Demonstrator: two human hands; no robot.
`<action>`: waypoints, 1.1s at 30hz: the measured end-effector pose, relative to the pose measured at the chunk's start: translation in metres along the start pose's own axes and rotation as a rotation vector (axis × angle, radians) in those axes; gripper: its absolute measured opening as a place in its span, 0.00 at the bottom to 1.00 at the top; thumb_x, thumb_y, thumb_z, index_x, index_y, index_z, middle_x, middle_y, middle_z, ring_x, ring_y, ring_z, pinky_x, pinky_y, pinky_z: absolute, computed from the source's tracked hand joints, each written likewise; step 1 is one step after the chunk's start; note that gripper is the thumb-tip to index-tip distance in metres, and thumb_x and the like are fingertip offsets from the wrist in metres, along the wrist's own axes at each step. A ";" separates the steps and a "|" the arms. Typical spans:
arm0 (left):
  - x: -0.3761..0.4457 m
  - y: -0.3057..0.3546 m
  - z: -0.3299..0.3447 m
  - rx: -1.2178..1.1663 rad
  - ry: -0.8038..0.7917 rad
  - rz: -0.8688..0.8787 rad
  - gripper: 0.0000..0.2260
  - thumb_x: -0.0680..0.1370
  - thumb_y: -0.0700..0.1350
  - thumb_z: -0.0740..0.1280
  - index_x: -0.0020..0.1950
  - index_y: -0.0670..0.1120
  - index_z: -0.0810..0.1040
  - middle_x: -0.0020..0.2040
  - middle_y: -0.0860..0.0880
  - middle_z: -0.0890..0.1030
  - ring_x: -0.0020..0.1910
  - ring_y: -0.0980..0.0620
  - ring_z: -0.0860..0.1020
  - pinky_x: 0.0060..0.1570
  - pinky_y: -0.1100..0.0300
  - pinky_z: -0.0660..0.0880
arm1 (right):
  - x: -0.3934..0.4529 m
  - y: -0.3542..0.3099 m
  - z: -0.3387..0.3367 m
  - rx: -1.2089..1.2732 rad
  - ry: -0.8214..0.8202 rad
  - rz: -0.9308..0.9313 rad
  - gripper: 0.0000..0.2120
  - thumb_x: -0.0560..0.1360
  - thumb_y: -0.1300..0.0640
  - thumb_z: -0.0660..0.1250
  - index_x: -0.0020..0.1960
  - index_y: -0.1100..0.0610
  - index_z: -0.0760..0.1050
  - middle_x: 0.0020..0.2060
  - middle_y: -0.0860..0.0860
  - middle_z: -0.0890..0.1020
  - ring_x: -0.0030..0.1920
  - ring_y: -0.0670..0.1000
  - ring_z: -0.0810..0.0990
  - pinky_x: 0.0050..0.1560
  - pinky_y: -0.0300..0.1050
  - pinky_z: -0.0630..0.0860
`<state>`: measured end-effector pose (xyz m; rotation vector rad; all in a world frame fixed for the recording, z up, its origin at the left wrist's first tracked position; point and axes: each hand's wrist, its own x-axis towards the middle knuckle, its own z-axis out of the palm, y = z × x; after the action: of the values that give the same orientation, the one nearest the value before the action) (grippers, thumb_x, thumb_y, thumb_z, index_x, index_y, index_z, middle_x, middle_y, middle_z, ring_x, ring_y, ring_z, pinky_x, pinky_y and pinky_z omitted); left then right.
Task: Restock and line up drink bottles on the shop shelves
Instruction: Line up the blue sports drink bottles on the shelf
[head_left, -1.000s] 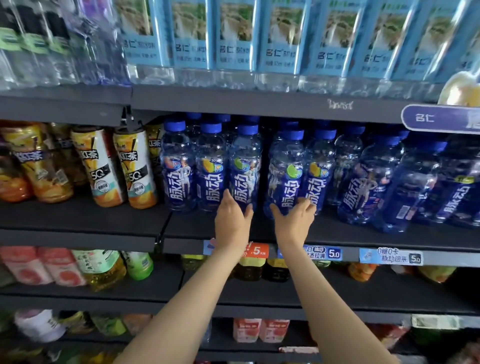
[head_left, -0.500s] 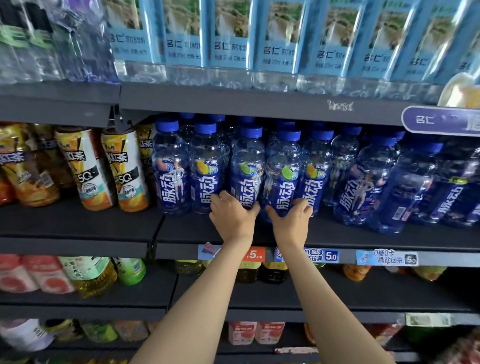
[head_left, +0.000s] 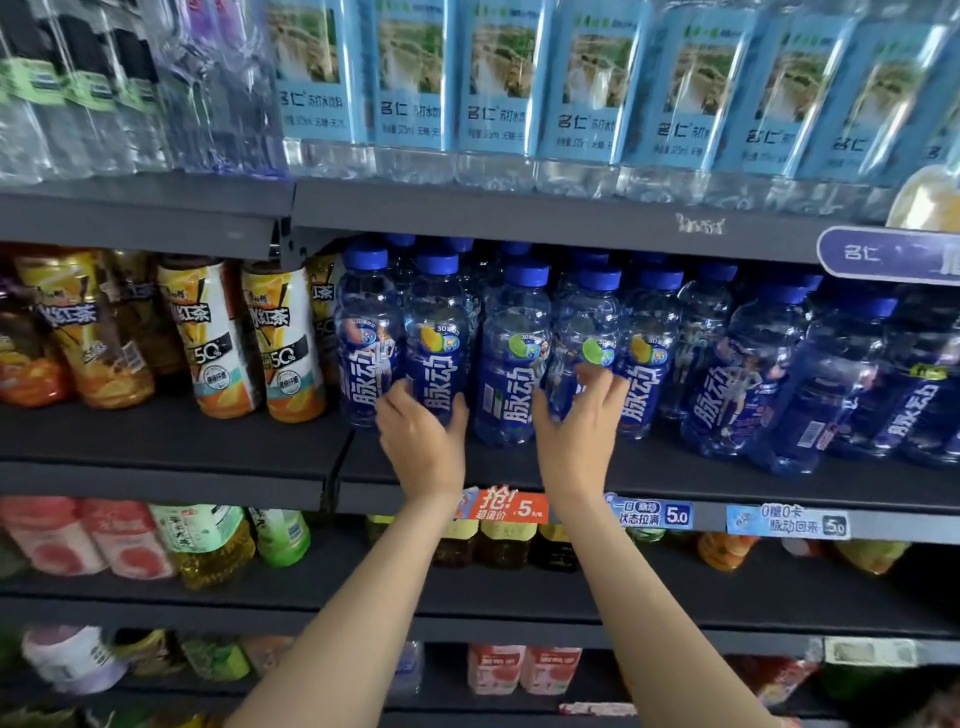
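Since a second ago the left hand (head_left: 423, 441) has been shifted one bottle leftward, and the right hand (head_left: 574, 431) has been raised on its bottle; the front row is judged to be getting squared up label by label. The second bottle (head_left: 435, 353) from the left of the blue row on the middle shelf (head_left: 675, 467) is gripped low by the left hand, fingers curled round its base. The third bottle (head_left: 511, 358) is left untouched between the hands. The fourth bottle (head_left: 582, 338) is held by the right hand, fingers spread and curled round its lower label.
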<state>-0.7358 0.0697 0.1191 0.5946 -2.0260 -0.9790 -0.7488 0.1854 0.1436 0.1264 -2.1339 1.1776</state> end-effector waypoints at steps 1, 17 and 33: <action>0.004 0.001 0.001 0.049 -0.045 -0.048 0.29 0.74 0.52 0.69 0.66 0.36 0.65 0.61 0.39 0.70 0.59 0.40 0.71 0.55 0.47 0.72 | -0.002 -0.005 0.005 -0.002 -0.023 -0.025 0.20 0.73 0.58 0.70 0.60 0.63 0.67 0.55 0.56 0.69 0.53 0.55 0.72 0.49 0.47 0.74; 0.003 -0.005 -0.011 -0.312 -0.033 0.271 0.16 0.77 0.43 0.62 0.64 0.40 0.69 0.57 0.47 0.72 0.57 0.53 0.72 0.55 0.70 0.67 | 0.000 -0.028 0.045 -0.124 -0.078 0.176 0.26 0.67 0.52 0.75 0.56 0.61 0.65 0.54 0.56 0.68 0.53 0.58 0.71 0.51 0.51 0.73; 0.060 -0.037 -0.061 -0.276 -0.124 0.305 0.32 0.66 0.62 0.70 0.61 0.43 0.69 0.54 0.47 0.75 0.56 0.50 0.75 0.55 0.58 0.73 | 0.030 -0.029 0.074 0.062 -0.304 0.292 0.27 0.75 0.55 0.68 0.68 0.66 0.63 0.63 0.61 0.70 0.64 0.59 0.70 0.58 0.47 0.69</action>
<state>-0.7185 -0.0194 0.1404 0.0758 -1.9676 -1.1022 -0.7984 0.1183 0.1564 0.0211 -2.4431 1.4713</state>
